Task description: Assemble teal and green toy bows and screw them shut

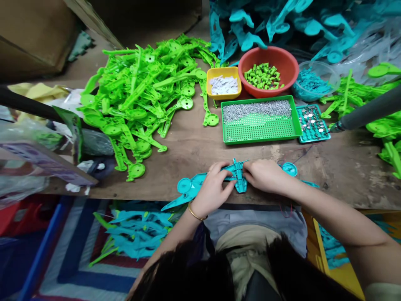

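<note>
A teal plastic part (240,180) with a ribbed, cross-shaped middle lies at the bench's front edge. My left hand (215,184) is closed around its left side, thumb and fingertips against the ribbed section. From the other side my right hand (263,176) presses curled fingers on the part's right edge; whether a small piece is also between them is hidden. A long teal shell half (188,190) with a round end and a pointed tip stretches out under my left hand. Beyond my right hand shows a round teal end (290,169), with a thin dark wire near it.
Bright green shell halves (150,92) are heaped at the left. Behind my hands are a green basket (260,140) of small screws, a teal tray (314,136) of metal discs, a yellow bowl (209,93) and a red bowl (291,69). A dark pole (369,109) slants in from the right.
</note>
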A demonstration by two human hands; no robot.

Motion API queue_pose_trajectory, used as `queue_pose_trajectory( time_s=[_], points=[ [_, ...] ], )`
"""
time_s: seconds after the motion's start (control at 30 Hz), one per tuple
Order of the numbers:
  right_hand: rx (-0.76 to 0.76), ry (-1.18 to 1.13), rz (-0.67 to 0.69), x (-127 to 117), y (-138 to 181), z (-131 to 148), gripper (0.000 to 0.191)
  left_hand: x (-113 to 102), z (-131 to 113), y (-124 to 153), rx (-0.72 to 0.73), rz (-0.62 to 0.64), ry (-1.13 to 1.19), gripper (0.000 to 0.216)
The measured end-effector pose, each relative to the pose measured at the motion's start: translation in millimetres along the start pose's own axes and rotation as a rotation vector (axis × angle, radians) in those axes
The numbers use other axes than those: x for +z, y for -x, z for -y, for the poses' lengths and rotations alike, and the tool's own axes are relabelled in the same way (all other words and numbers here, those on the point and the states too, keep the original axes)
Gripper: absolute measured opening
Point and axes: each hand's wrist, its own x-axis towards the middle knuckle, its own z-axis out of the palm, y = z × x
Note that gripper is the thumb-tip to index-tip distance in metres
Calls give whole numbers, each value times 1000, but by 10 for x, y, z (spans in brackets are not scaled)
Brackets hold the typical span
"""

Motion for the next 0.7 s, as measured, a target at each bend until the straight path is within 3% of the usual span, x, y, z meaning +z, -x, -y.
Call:
queue_pose_trajectory(
  time_s=[0.27,0.33,0.5,0.7],
  points=[
    [-44,-106,-23,34,44,-106,23,-232,17,-142,5,238,-124,12],
    [-62,-174,-46,47,56,-157,26,-285,55,-117,-5,206,-132,13],
    [-186,-248,-67,134,91,-262,19,-313,242,68,-44,-9,-107,12],
    [-241,-42,-89,213,138,-190,27,-235,330,137,-75,-79,25,10]
  ],
)
